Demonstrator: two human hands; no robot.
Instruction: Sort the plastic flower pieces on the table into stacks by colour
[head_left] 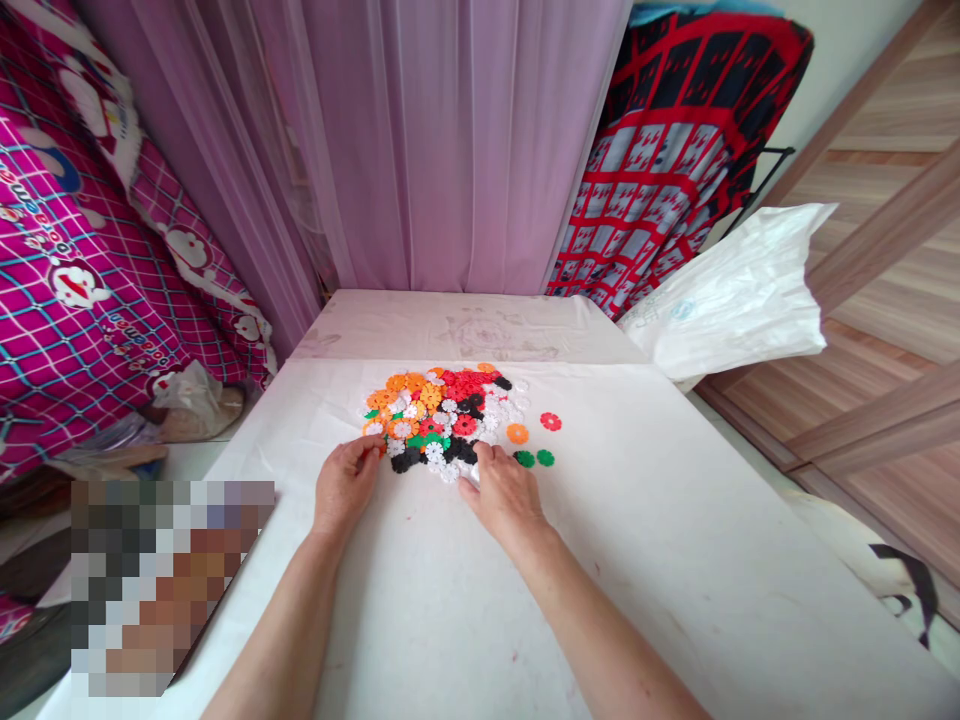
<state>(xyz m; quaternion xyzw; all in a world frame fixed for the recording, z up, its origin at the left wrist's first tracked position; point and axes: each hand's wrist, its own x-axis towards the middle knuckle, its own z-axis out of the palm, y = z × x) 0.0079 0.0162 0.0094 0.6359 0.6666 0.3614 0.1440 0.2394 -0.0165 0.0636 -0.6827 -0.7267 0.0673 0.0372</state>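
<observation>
A pile of flower-shaped plastic discs [431, 430] in orange, red, white, black and green lies on the white-covered table [420, 590]. At the pile's left front edge, my left hand [349, 482] is closed, thumb and fingers pinching an orange-red disc [373, 446]. My right hand [504, 490] rests at the pile's right front edge with thumb and fingers apart, its fingertips by the black and white discs. To its right lie a few loose discs: a red one [550, 422], an orange one [517, 433] and green ones [545, 458].
Purple curtains [465, 150] hang behind the table. A white bag [742, 295] stands at the back right, near a red and black cloth [660, 150]. Pink patterned fabric [112, 270] hangs at the left, and a pixelated patch covers the lower left.
</observation>
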